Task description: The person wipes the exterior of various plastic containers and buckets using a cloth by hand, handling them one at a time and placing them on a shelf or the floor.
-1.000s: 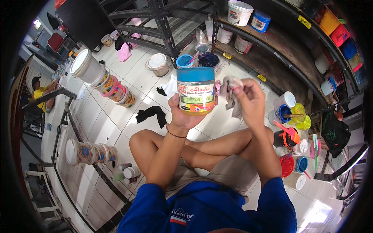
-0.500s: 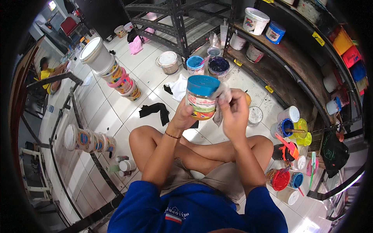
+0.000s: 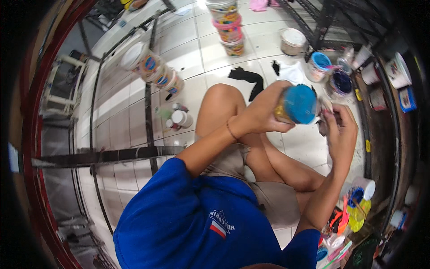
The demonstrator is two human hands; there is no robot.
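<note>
A plastic jar with a blue screw lid (image 3: 301, 104) is gripped in my left hand (image 3: 264, 110), tilted so the lid faces up toward me. Yellowish contents show through its side below the lid; the label is mostly turned away. In my right hand (image 3: 342, 127), just right of the jar, a crumpled greyish rag (image 3: 323, 127) is pinched between thumb and fingers. Its upper fold sits close beside the lid's rim; whether it touches, I cannot tell. Both hands are raised over my crossed legs.
Black cloth (image 3: 251, 80) and white cloth (image 3: 292, 71) lie on the tiles. Stacked tubs (image 3: 230, 33), a lidded bucket (image 3: 293, 41) and open paint pots (image 3: 340, 84) stand beyond. Metal frame bars (image 3: 112, 157) run at left, shelving (image 3: 385, 152) at right. Paint tubs (image 3: 356, 197) crowd my right knee.
My view has swung left, so the surroundings shift right. The jar has tipped from upright, its lid now toward me. The rag has come off the jar's side and sits by the lid's edge.
</note>
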